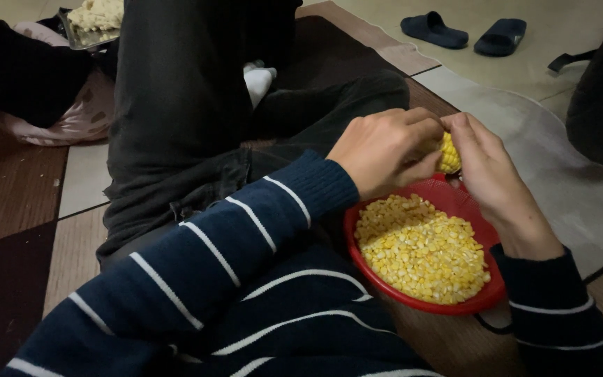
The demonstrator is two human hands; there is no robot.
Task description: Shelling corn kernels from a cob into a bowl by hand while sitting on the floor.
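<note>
A round red plastic bowl (497, 297) heaped with loose yellow corn kernels (420, 251) is sitting on the brown wooden floor (8, 181) at the lower right of the frame. Another person in dark trousers (176, 112) is sitting just behind it, filling the upper centre, with a white sock (258, 80) showing beside the knee. At the upper left a metal tray of pale stripped cobs (95, 19) is resting above a pink patterned cushion (78, 119). A pair of dark blue slippers (463, 33) is lying on the pale mat (546, 132) at the upper right, well apart from the bowl.

Both arms, in navy sleeves with white stripes (246, 237), are reaching in from the bottom edge and meeting right of centre, just above the bowl's far rim. The left hand (385, 150) is curling its fingers around a yellow corn cob (449, 155), knuckles up, clenched on it. The right hand (490, 174) is closing on the cob from the other side, fingers pressing against the kernels. Most of the cob is hidden between the two hands.
</note>
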